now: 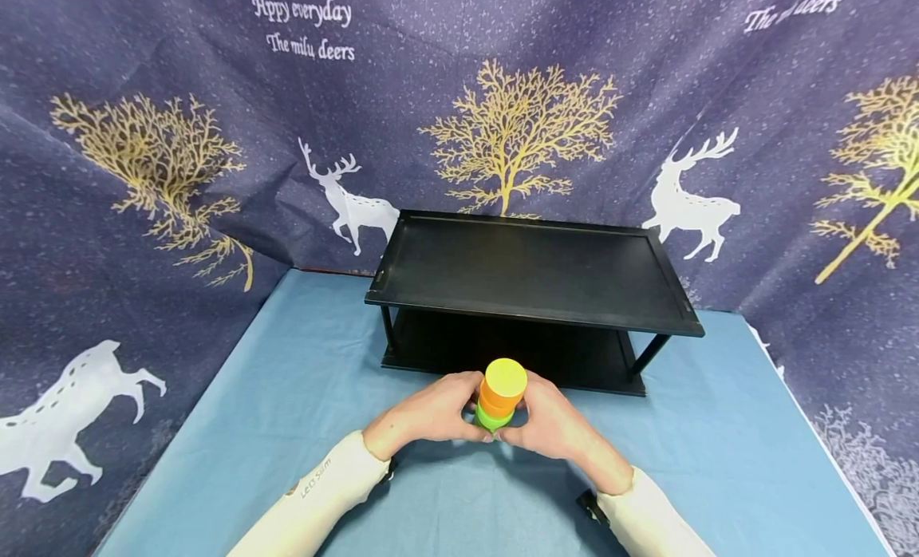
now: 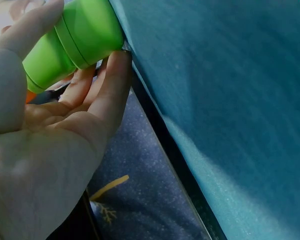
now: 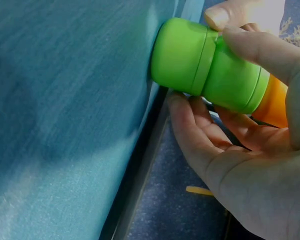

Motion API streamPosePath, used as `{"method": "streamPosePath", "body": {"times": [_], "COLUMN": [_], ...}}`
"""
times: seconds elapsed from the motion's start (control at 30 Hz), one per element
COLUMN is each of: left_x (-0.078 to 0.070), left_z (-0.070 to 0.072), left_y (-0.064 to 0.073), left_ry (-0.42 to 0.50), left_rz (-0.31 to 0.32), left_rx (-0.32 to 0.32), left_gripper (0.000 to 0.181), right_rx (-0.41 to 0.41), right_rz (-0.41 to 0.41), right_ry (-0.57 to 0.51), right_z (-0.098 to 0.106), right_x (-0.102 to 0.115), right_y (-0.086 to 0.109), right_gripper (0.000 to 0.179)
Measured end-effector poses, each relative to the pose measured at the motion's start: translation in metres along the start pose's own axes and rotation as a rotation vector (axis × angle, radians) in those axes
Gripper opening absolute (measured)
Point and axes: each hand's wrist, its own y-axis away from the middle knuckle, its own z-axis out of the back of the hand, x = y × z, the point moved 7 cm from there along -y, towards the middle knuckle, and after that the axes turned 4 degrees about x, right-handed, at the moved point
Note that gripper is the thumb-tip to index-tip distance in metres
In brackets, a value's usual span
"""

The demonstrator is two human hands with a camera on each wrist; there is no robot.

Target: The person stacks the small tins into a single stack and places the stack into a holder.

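Observation:
A column of stacked plastic cups (image 1: 504, 381) stands upright on the blue cloth, with a yellow flat top, orange below it and green at the bottom. My left hand (image 1: 445, 409) holds it from the left side, and my right hand (image 1: 551, 417) holds it from the right. Both thumbs come together at the near side of the green part. In the left wrist view, thumb and fingers are around the green cups (image 2: 90, 32). The right wrist view has the green cups (image 3: 185, 57) between thumb and fingers, with an orange piece (image 3: 273, 102) partly hidden by the hand.
A black two-tier shelf (image 1: 531, 270) stands just behind the hands, its lower board (image 1: 445, 341) close to the fingers. Blue cloth (image 1: 301, 341) covers the table. A dark curtain (image 1: 402, 102) with deer and trees hangs behind and at the sides.

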Motion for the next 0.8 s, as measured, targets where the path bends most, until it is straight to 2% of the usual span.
{"method": "streamPosePath", "body": {"times": [0.4, 0.8], "left_x": [0.0005, -0.0008], "left_z": [-0.0001, 0.002], "left_y": [-0.0001, 0.0004], "left_ry": [0.009, 0.028], "left_rz": [-0.01, -0.015], "left_rx": [-0.001, -0.014], "left_gripper": [0.06, 0.057], "right_rx": [0.02, 0.006], "right_rz": [-0.02, -0.014], "right_ry": [-0.002, -0.003], "right_z": [-0.0037, -0.0031], "right_x": [-0.0037, -0.0028], "right_y": [0.001, 0.0007], "right_gripper": [0.057, 0.057]}}
